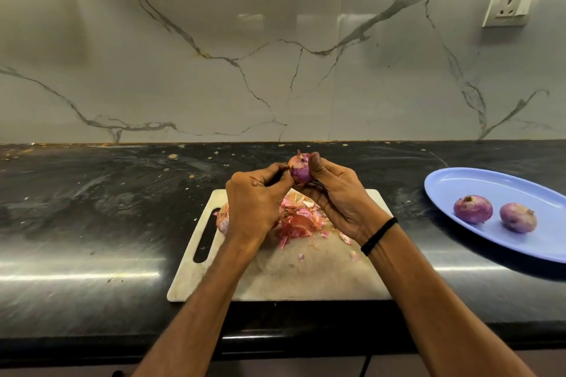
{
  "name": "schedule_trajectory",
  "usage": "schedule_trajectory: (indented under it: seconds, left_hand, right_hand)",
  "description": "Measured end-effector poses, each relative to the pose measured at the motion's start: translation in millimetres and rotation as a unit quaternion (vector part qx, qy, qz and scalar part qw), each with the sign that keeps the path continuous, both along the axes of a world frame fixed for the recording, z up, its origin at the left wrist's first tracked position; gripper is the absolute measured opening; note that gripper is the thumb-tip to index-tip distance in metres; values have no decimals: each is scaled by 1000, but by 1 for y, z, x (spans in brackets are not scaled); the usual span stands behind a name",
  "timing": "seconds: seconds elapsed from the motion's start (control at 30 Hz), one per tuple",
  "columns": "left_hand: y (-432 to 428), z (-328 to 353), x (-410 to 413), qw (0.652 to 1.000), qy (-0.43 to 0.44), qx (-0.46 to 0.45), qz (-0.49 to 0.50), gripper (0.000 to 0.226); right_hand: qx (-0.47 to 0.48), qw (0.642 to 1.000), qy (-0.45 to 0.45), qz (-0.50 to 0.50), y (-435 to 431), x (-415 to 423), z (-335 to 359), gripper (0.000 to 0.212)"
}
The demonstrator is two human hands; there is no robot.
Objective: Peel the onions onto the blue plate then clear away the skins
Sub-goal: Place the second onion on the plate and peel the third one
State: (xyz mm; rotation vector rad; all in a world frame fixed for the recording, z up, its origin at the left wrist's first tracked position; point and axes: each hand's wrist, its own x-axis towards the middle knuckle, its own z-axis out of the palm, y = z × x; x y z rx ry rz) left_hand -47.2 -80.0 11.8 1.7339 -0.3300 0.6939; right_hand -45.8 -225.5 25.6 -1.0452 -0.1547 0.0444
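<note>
The person stands at the black counter (pixel 92 208) with a pale cutting board (pixel 306 278) in front of them, both hands raised just above its far edge. The right hand (pixel 340 193) is wrapped round a small purple onion (pixel 301 170), thumb up along its side and fingers cupped beneath, so it is held over the back of the board and off its surface. The left hand (pixel 254 202) is curled in close against it, its fingertips pinched on the papery skin at the onion's left side. A black wristband (pixel 379 236) sits on the right wrist. On the middle of the board lies a heap of loose skins (pixel 300 217), pink and reddish, with scraps scattered toward the board's right side. By the board's handle slot, half hidden behind the left hand, is a second onion (pixel 223 217) with its skin on. Well to the right of the board, apart from it, is the blue plate (pixel 444 180), carrying two smooth purple bulbs: the nearer bulb (pixel 473 209) and the farther bulb (pixel 518 217), side by side without touching.
</note>
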Motion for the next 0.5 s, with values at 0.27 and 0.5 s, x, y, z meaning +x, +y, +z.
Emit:
schedule_trajectory:
  seconds: [0.27, 0.5]
  left_hand:
    - [6, 1, 0, 998, -32, 47, 11, 17]
    - [8, 6, 7, 989, 70, -124, 29, 7]
  right_hand:
    - [-4, 999, 9, 34, 0, -6, 3, 42]
    - [40, 998, 30, 45, 2, -5, 2, 42]
